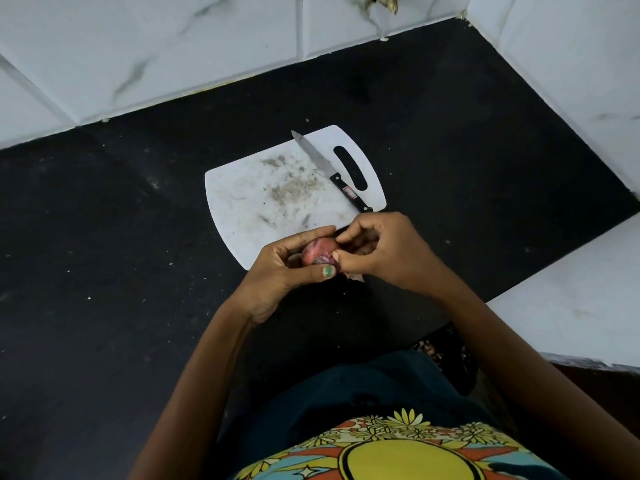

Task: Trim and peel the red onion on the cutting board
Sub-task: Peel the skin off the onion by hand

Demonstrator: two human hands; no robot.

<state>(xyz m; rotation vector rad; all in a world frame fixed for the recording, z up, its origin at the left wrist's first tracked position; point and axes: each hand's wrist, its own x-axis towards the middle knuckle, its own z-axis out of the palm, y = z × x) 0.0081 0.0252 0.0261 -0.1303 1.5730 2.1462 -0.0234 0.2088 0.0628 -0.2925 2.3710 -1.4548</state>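
Observation:
My left hand [284,271] grips a small red onion [317,252] above the near edge of the white cutting board [263,206]. Its thumb lies across the onion's front. My right hand [384,251] pinches the onion's loose purple skin at its right end, and a scrap of skin [355,277] hangs below the fingers. A knife [330,169] with a black handle lies on the right part of the board, blade pointing away, untouched by either hand.
The board sits on a black countertop [121,237] with marbled white tile walls [173,46] behind and to the right. The board's surface is stained with grey smears. A white ledge [571,299] stands at the near right.

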